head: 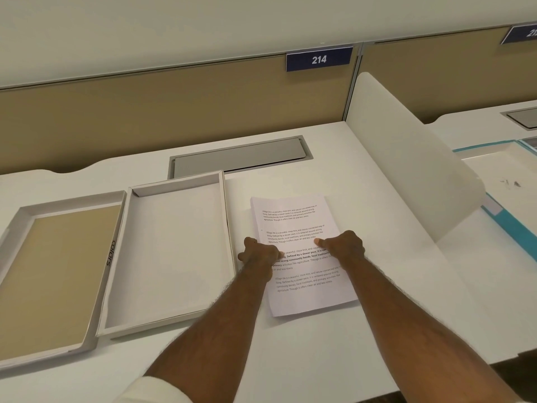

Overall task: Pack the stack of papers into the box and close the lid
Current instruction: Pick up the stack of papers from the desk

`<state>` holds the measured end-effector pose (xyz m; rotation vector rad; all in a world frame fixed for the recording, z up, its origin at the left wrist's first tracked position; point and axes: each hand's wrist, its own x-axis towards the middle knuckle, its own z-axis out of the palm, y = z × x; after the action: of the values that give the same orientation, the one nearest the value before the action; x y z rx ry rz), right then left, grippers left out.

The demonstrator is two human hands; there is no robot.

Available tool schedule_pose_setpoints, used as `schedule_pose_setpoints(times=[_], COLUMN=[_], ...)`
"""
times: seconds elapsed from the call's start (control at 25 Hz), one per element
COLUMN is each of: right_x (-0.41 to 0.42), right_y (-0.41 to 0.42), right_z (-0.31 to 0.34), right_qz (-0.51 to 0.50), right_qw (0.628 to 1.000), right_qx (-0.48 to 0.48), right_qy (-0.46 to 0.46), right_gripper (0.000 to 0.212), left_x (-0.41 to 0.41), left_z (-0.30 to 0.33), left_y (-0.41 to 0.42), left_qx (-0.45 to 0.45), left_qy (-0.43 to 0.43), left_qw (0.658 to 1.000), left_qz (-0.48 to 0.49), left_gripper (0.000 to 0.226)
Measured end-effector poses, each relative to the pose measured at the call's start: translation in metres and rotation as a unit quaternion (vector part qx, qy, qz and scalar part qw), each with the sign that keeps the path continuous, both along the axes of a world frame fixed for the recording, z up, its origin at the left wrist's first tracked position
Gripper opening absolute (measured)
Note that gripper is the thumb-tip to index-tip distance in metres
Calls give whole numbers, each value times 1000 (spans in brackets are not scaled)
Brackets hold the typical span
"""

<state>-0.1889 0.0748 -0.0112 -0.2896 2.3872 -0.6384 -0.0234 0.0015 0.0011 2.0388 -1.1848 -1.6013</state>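
A stack of printed papers (pixel 299 222) lies flat on the white desk, right of centre. My left hand (pixel 258 254) grips its left edge, thumb on top. Opposite it, my right hand (pixel 344 247) holds the right edge, thumb pressing the top sheet. An empty white box (pixel 226 216) sits open just left of the papers, almost touching them. Its lid (pixel 112 254) lies upside down further left, tan inside, with the word "colors" on its wall.
A grey cable hatch (pixel 238 158) is set into the desk behind the box. A white curved divider (pixel 406 158) stands to the right, with a teal-edged box (pixel 511 228) on the neighbouring desk. A tan partition with sign "214" (pixel 319 59) closes the back.
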Motion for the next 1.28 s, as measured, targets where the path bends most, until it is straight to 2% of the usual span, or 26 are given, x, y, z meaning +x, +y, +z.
schedule_pose_setpoints(times=[0.24, 0.36, 0.44, 0.64, 0.8, 0.92, 1.0, 1.12, 1.28], right_x=[-1, -1, 0, -3, -13, -22, -24, -22, -12], right_y=[1, 1, 0, 1, 13, 25, 31, 29, 24], right_z=[-2, -3, -5, -9, -8, 5, 9, 15, 34], right_qz=[9, 8, 8, 14, 30, 39, 26, 1, 71], right_qw=[1000, 1000, 999, 1000, 996, 964, 935, 925, 931], right_qx=[-2, -8, -7, -9, -87, -231, -289, -322, -321], right_qy=[10, 21, 30, 25, -8, -123, -204, -201, -159], right_gripper=[76, 72, 70, 82, 90, 69, 66, 73, 30], left_x=[1, 2, 4, 12, 26, 36, 39, 38, 38], left_z=[-1, -1, -6, -12, -11, -8, -2, 3, 19], left_y=[1, -4, -4, 14, 24, 28, 29, 29, 27], left_qx=[-22, 6, 13, -58, -82, -84, -84, -90, -134], left_qy=[35, 55, 92, 193, 294, 365, 393, 400, 362], left_qw=[999, 998, 996, 979, 952, 927, 916, 912, 922], left_qz=[3, 20, 8, -5, -5, 5, 3, 4, 14], left_gripper=[62, 48, 39, 29, 33, 31, 27, 24, 24])
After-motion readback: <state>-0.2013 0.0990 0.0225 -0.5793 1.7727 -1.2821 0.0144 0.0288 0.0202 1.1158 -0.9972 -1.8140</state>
